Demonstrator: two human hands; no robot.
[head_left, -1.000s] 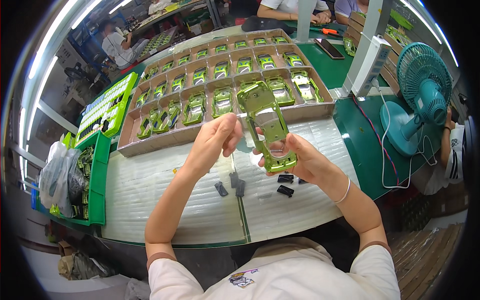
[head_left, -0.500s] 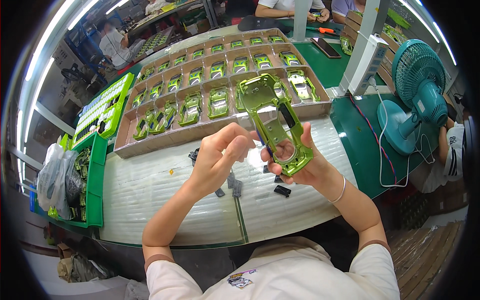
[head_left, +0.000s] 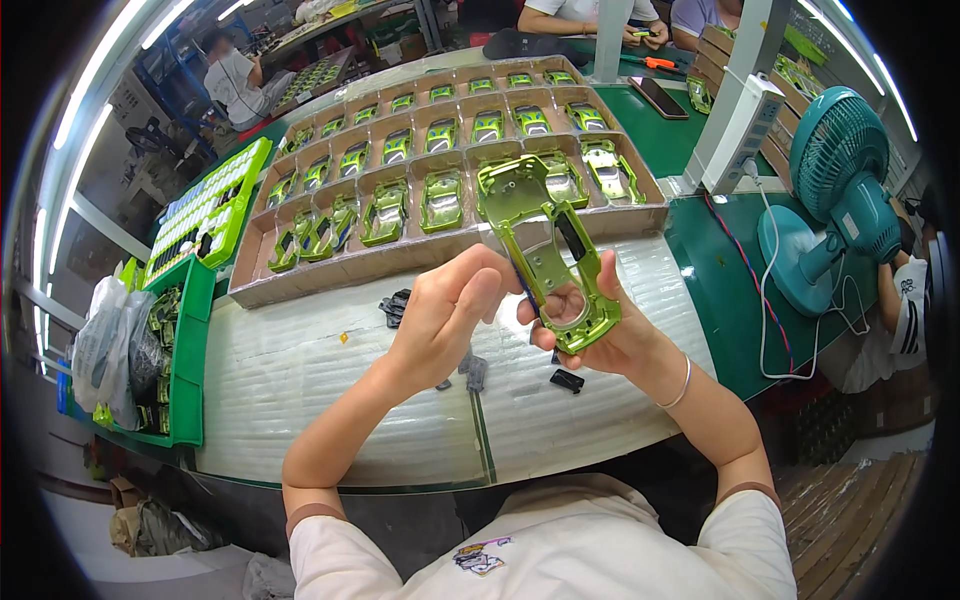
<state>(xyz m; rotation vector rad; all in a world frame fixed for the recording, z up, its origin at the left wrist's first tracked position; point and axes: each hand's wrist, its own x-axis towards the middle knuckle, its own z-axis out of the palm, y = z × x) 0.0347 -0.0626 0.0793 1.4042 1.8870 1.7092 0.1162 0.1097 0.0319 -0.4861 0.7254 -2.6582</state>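
Note:
A bright green toy car body shell (head_left: 545, 265), open side toward me, stands tilted in my right hand (head_left: 625, 340), which grips its lower end with the thumb along the right edge. Close against the shell's left edge is my left hand (head_left: 450, 310), its fingers curled together; what they pinch, if anything, is hidden. Under my hands, small black plastic parts (head_left: 567, 380) and grey pieces (head_left: 476, 374) lie on the white foam-covered tabletop (head_left: 290, 400). More black parts (head_left: 396, 308) sit beyond my left wrist.
Behind my hands a divided cardboard tray (head_left: 330, 265) holds rows of green car shells. At left are a light-green parts rack (head_left: 215, 215) and a green crate (head_left: 190, 385) with bags. A teal fan (head_left: 840, 180), power strip (head_left: 745, 135) and phone (head_left: 658, 98) stand right. Other people work beyond.
My view has shifted slightly. The left hand has turned a little at the shell's edge, and the shell has tipped slightly; my right hand keeps its grip.

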